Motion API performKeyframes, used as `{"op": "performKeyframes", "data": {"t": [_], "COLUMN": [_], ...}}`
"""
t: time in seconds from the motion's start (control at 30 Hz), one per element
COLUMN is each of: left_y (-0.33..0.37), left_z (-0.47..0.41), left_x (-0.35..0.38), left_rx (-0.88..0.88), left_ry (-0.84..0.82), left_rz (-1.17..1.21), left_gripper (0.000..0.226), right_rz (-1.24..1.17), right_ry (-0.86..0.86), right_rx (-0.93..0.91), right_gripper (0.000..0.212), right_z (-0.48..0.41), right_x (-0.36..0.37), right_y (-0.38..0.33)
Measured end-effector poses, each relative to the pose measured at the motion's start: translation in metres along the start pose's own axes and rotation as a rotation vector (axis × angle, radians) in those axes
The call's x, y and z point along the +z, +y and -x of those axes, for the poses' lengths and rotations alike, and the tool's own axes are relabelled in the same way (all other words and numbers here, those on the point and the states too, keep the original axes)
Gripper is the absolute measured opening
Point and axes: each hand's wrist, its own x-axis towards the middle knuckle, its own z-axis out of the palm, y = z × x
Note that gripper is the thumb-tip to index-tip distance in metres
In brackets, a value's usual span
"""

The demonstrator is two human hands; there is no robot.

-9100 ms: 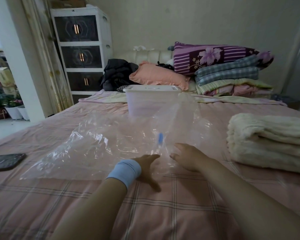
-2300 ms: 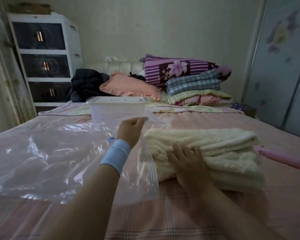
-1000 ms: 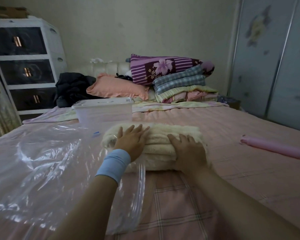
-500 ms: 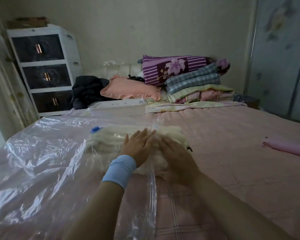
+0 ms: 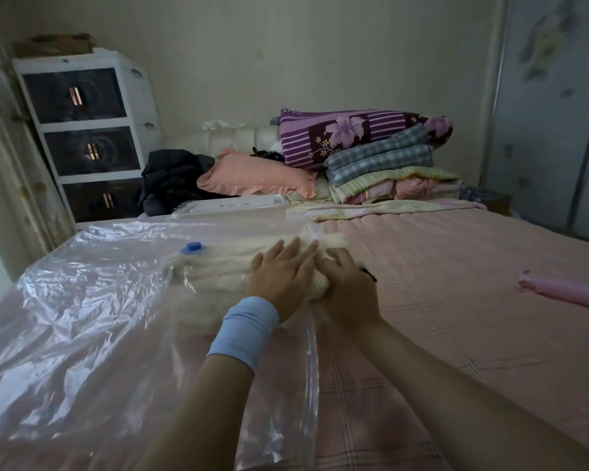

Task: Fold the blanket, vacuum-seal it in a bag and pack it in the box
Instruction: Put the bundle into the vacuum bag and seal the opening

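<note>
The folded cream blanket [image 5: 225,266] lies mostly inside the clear vacuum bag [image 5: 82,317] on the pink bed. A blue valve cap [image 5: 191,247] sits on the bag's top over the blanket. My left hand [image 5: 281,273], with a light blue wristband, presses flat on the blanket's near right end at the bag's mouth. My right hand [image 5: 347,283] pushes against the blanket's right end with its fingers tucked into the fabric. The bag's zip strip [image 5: 312,351] runs toward me under my left wrist. The white plastic box [image 5: 232,207] with its lid on stands behind the bag.
A pink hand pump [image 5: 565,294] lies on the bed at the right. Pillows and folded quilts [image 5: 371,154] are stacked at the headboard beside dark clothing [image 5: 170,178]. A white drawer cabinet [image 5: 85,130] stands at the left, a wardrobe [image 5: 551,113] at the right.
The blanket was slid left from the bare bed into the bag's mouth and has gone further in over the last second. Both hands followed it leftward and now sit close together.
</note>
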Motion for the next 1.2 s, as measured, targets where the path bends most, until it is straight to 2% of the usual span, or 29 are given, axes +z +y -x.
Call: {"op": "performKeyframes", "data": {"t": [0.07, 0.13, 0.17, 0.2, 0.23, 0.27, 0.33, 0.4, 0.43, 0.5, 0.57, 0.6, 0.67, 0.73, 0.8, 0.83, 0.87, 0.93, 0.97, 1.0, 1.1, 1.17, 1.2], "left_y": [0.004, 0.004, 0.003, -0.001, -0.005, -0.01, -0.019, -0.026, -0.029, -0.036, -0.044, -0.049, -0.056, -0.059, -0.059, -0.059, -0.062, -0.069, -0.072, -0.077, -0.085, -0.085, -0.083], "left_z": [0.0, 0.001, 0.002, 0.004, 0.006, 0.008, 0.013, 0.016, 0.016, 0.013, 0.01, 0.009, 0.007, 0.002, -0.009, -0.014, -0.017, -0.016, -0.012, -0.01, -0.003, -0.002, -0.002], "left_x": [-0.013, -0.024, -0.027, -0.026, -0.025, -0.022, -0.017, -0.015, -0.015, -0.015, -0.014, -0.012, -0.006, -0.004, -0.016, -0.025, -0.03, -0.028, -0.021, -0.01, 0.008, 0.006, 0.004], "left_rx": [0.016, 0.029, 0.022, 0.006, -0.015, -0.036, -0.066, -0.075, -0.075, -0.102, -0.18, -0.215, -0.275, -0.279, -0.23, -0.225, -0.228, -0.229, -0.242, -0.263, -0.273, -0.242, -0.225], "left_ry": [0.054, 0.049, 0.024, -0.015, -0.067, -0.126, -0.22, -0.241, -0.223, -0.122, -0.039, -0.066, -0.201, -0.328, -0.351, -0.295, -0.202, -0.061, -0.069, -0.107, -0.143, -0.117, -0.104], "left_rz": [0.088, 0.162, 0.184, 0.189, 0.162, 0.114, 0.063, 0.051, 0.019, -0.009, -0.014, -0.047, -0.112, -0.193, -0.29, -0.315, -0.348, -0.404, -0.386, -0.336, -0.224, -0.212, -0.206], "left_gripper": [0.045, 0.048, 0.047, 0.045, 0.043, 0.043, 0.044, 0.046, 0.047, 0.048, 0.055, 0.066, 0.089, 0.098, 0.089, 0.081, 0.074, 0.072, 0.076, 0.077, 0.071, 0.061, 0.056], "right_rz": [0.06, 0.164, 0.1, -0.035, -0.059, -0.006, -0.059, -0.21, -0.307, -0.481, -0.581, -0.628, -0.819, -1.02, -1.053, -1.047, -1.055, -1.119, -1.163, -1.175, -1.224, -1.179, -1.104], "right_ry": [0.13, 0.134, 0.05, -0.167, -0.372, -0.493, -0.55, -0.543, -0.534, -0.388, -0.204, -0.19, -0.293, -0.394, -0.488, -0.529, -0.576, -0.659, -0.683, -0.708, -0.733, -0.619, -0.536], "right_rx": [-0.075, -0.09, 0.017, 0.159, 0.134, -0.037, -0.237, -0.236, -0.138, 0.157, 0.614, 0.86, 1.219, 1.361, 1.424, 1.478, 1.528, 1.544, 1.511, 1.472, 1.374, 1.267, 1.193], "right_gripper": [0.027, 0.029, 0.036, 0.048, 0.057, 0.061, 0.062, 0.076, 0.079, 0.064, 0.047, 0.052, 0.081, 0.115, 0.139, 0.143, 0.135, 0.093, 0.076, 0.068, 0.078, 0.087, 0.081], "right_z": [-0.011, -0.004, 0.007, 0.021, 0.038, 0.048, 0.056, 0.048, 0.044, 0.04, 0.026, 0.014, 0.0, -0.001, 0.002, 0.002, -0.001, -0.007, -0.007, -0.007, -0.005, -0.005, -0.005], "right_x": [0.012, 0.028, 0.042, 0.051, 0.063, 0.067, 0.059, 0.043, 0.031, 0.028, 0.034, 0.035, 0.041, 0.049, 0.064, 0.07, 0.074, 0.074, 0.074, 0.073, 0.072, 0.074, 0.076], "right_y": [-0.019, -0.026, -0.022, -0.022, -0.02, -0.019, -0.015, -0.014, -0.017, -0.017, -0.014, -0.014, -0.01, -0.015, -0.016, -0.015, -0.012, -0.008, -0.004, -0.003, -0.01, -0.017, -0.019]}}
